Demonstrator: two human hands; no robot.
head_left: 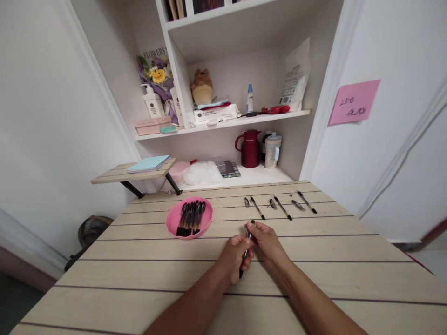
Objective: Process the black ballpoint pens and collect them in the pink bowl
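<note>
Between my two hands, above the front middle of the table, is a black pen (pixel 247 251), tilted with its lower end toward me. My left hand (pixel 233 255) is wrapped round its barrel. At the upper end, the fingers of my right hand (pixel 266 238) pinch the capped tip. Beyond my hands lie several separated pens: a pen body (pixel 257 208) with a cap (pixel 247 202), another body (pixel 283 208) with its cap (pixel 273 204), and a third body (pixel 307 202) beside a cap (pixel 298 205). On the left, a pink dish (pixel 206 226) holds several capped black pens (pixel 190 217).
A small raised shelf (pixel 108 175) with blue paper (pixel 148 164) stands at the table's back left. Behind the table, a white shelf unit (pixel 275 174) bears a red jug (pixel 250 149), a cup (pixel 273 151) and a plush toy (pixel 201 88). A pink note (pixel 354 102) is on the right wall.
</note>
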